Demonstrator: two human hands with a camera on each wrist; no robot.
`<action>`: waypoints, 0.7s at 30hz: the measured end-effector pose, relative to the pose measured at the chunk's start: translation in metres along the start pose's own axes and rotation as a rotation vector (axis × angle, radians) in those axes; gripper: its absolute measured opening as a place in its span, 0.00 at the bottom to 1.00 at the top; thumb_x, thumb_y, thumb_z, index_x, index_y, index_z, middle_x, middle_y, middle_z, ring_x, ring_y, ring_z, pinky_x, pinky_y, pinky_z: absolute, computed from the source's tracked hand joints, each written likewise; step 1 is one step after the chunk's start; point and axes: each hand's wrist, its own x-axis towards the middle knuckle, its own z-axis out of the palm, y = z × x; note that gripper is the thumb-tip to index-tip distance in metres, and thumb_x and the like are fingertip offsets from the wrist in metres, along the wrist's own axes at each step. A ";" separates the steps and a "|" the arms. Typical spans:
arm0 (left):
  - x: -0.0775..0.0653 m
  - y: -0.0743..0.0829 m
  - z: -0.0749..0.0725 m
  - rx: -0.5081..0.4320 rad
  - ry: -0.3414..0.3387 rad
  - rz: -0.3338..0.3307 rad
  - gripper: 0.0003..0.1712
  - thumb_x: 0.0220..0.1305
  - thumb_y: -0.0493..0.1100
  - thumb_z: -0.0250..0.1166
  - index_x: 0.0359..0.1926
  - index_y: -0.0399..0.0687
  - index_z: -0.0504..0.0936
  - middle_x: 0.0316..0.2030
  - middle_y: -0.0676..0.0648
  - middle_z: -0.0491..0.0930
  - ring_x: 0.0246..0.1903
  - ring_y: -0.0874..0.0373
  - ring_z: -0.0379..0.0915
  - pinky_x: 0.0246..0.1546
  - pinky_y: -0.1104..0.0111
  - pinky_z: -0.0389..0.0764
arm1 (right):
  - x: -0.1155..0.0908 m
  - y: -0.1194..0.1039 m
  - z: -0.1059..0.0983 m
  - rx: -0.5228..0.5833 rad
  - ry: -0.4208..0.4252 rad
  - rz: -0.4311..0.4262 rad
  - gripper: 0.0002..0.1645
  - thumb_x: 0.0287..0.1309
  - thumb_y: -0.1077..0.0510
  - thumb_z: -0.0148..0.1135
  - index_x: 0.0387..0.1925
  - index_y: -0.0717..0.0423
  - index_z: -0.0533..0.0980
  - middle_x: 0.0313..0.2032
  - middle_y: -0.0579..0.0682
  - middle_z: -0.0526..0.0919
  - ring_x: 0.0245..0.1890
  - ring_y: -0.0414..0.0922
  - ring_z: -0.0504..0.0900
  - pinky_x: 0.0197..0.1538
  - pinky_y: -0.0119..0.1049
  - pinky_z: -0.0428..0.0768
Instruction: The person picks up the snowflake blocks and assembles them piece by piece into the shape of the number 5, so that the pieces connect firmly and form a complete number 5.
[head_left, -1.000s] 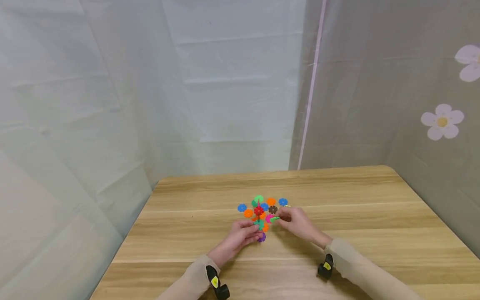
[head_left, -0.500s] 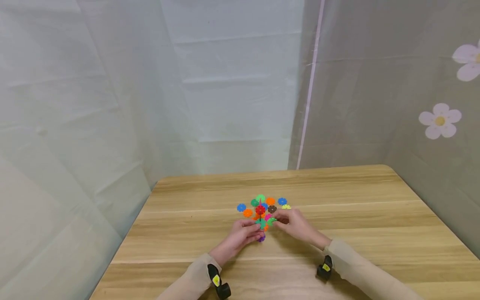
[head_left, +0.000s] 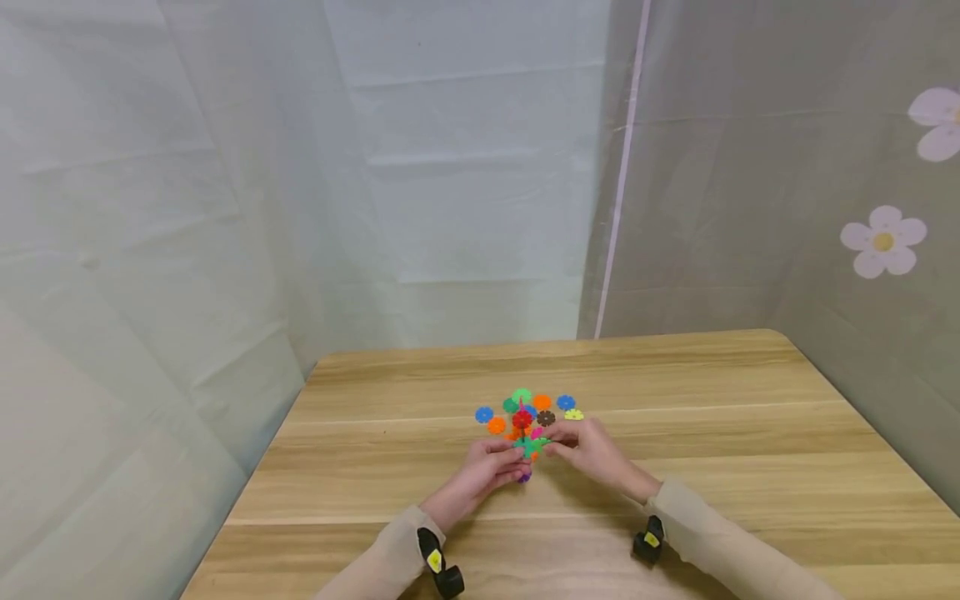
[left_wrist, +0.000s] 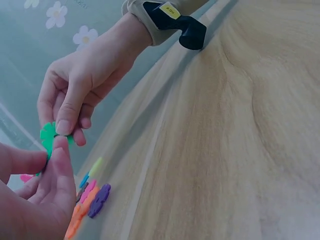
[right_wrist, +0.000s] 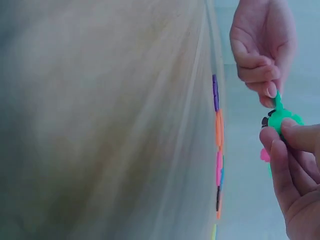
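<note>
My left hand (head_left: 483, 473) pinches a green flower-shaped interlocking disc (head_left: 527, 447), held over the table. A red disc (head_left: 522, 419) shows just beyond the left fingertips. From the other side my right hand (head_left: 588, 446) pinches a second, brighter green disc (right_wrist: 283, 120) between thumb and fingers. Both green discs meet edge to edge in the right wrist view, at an angle to each other. Part of a pink disc (right_wrist: 265, 155) shows beneath the right hand's disc. Fingers hide much of both pieces.
Several loose flower discs lie flat beyond the hands on the wooden table (head_left: 675, 383), among them a blue one (head_left: 484, 414), an orange one (head_left: 497, 426), a brown one (head_left: 546, 418) and a yellow one (head_left: 573, 415). A purple disc (left_wrist: 99, 201) lies near the left fingers.
My right hand has brought its green disc slightly left, against the one in my left hand. The disc's tilt has changed along the way. The left hand has shifted slightly right.
</note>
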 end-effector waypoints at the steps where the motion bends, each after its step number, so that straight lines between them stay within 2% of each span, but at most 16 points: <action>1: 0.000 0.000 0.000 0.003 0.007 0.000 0.13 0.66 0.35 0.61 0.45 0.26 0.77 0.29 0.46 0.86 0.29 0.62 0.83 0.35 0.75 0.84 | 0.000 0.000 0.000 0.007 0.003 -0.007 0.06 0.58 0.66 0.64 0.37 0.58 0.83 0.33 0.54 0.88 0.34 0.44 0.86 0.40 0.26 0.83; 4: 0.000 0.001 0.003 0.011 0.031 0.005 0.13 0.64 0.36 0.62 0.44 0.26 0.78 0.26 0.49 0.85 0.27 0.63 0.82 0.31 0.77 0.82 | 0.000 -0.001 0.001 0.028 0.003 -0.045 0.03 0.58 0.69 0.62 0.33 0.60 0.80 0.31 0.57 0.87 0.32 0.47 0.86 0.38 0.30 0.85; 8: 0.001 0.003 0.006 0.019 0.057 0.013 0.13 0.63 0.35 0.63 0.42 0.25 0.79 0.22 0.51 0.84 0.24 0.64 0.81 0.29 0.78 0.81 | 0.002 -0.001 0.003 0.038 -0.018 -0.081 0.09 0.58 0.72 0.60 0.28 0.58 0.74 0.30 0.59 0.85 0.30 0.47 0.86 0.35 0.35 0.86; 13: 0.002 0.006 0.009 0.032 0.074 0.013 0.11 0.64 0.35 0.62 0.41 0.27 0.80 0.21 0.53 0.82 0.23 0.65 0.79 0.28 0.78 0.79 | 0.003 -0.003 0.003 0.049 -0.013 -0.055 0.12 0.59 0.71 0.60 0.25 0.55 0.71 0.28 0.55 0.84 0.28 0.45 0.85 0.32 0.37 0.85; 18: 0.006 0.006 0.008 0.034 0.049 0.028 0.09 0.63 0.35 0.63 0.39 0.29 0.81 0.23 0.52 0.83 0.24 0.65 0.79 0.29 0.78 0.81 | 0.006 -0.007 -0.001 0.049 -0.003 0.002 0.07 0.60 0.69 0.61 0.28 0.58 0.74 0.29 0.56 0.85 0.29 0.45 0.84 0.32 0.34 0.84; 21: 0.008 0.005 0.006 0.037 0.030 0.030 0.09 0.63 0.35 0.63 0.39 0.30 0.81 0.24 0.52 0.84 0.25 0.65 0.80 0.30 0.78 0.81 | 0.007 -0.005 -0.005 0.054 -0.024 0.016 0.03 0.59 0.68 0.62 0.31 0.61 0.76 0.33 0.58 0.87 0.33 0.48 0.86 0.35 0.31 0.84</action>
